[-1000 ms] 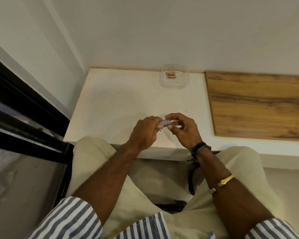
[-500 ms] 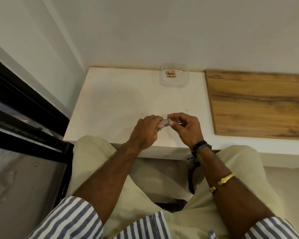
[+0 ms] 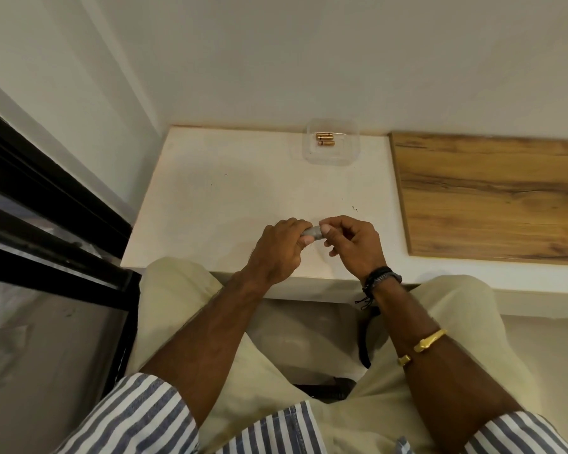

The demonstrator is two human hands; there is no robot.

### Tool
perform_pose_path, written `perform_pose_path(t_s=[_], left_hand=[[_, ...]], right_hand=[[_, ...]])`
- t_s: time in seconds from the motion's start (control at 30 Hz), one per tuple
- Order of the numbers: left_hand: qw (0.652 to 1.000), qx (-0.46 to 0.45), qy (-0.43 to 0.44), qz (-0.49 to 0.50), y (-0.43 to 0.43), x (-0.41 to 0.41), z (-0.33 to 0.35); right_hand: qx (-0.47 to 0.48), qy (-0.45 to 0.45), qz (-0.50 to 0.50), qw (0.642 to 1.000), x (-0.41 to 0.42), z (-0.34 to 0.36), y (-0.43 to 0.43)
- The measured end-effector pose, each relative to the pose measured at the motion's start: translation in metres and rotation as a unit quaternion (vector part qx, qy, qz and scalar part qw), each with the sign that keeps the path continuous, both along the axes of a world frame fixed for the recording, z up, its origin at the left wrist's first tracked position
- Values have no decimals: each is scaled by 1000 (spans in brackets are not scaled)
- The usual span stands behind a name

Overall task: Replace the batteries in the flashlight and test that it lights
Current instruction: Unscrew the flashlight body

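Both hands (image 3: 312, 247) have crept forward gripping flashlight (image 3: 314, 232).

I could see only a tiny gray bit of the flashlight (image 3: 315, 231); my left hand (image 3: 277, 253) and right hand (image 3: 353, 244) hid the rest.

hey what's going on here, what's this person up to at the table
A seated person is working on a small grey flashlight over the white table. The left hand grips its body while the right hand pinches its end with fingertips, probably unscrewing or tightening a cap; which one can't be told. Gold-coloured batteries lie in a clear plastic container at the far edge of the table, near the wall. No light shows from the flashlight.
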State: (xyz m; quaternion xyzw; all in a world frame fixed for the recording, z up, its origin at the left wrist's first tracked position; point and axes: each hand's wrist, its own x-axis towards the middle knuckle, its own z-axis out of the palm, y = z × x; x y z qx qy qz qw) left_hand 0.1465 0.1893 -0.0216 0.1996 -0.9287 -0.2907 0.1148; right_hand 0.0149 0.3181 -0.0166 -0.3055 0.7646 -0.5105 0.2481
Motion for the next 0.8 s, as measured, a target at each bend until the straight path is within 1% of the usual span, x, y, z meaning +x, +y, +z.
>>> perform_pose_path(t_s=[0.13, 0.2, 0.27, 0.33, 0.4, 0.47, 0.63, 0.77, 0.8], left_hand=[[1000, 0, -5, 9, -2, 1, 0], [1000, 2, -11, 10, -3, 1, -2], [1000, 0, -8, 8, -3, 0, -3], [1000, -5, 1, 4, -2, -1, -4], [1000, -11, 7, -3, -1, 0, -4], [1000, -13, 4, -9, -1, 0, -4], [1000, -2, -1, 2, -4, 0, -4], [1000, 1, -15, 4, -4, 0, -4], [1000, 1, -16, 2, -4, 0, -4]], right_hand=[[-17, 11, 44, 999, -1, 2, 1], [-29, -7, 57, 998, -1, 3, 1], [-21, -43, 36, 998, 0, 4, 0], [12, -64, -8, 998, 2, 4, -2], [35, -45, -33, 998, 5, 0, -2], [35, -17, -36, 999, 5, -5, -1], [-10, 6, 22, 1000, -1, -6, 0], [-14, 17, 52, 998, -3, -4, 1], [-14, 7, 48, 999, -2, -4, 1]])
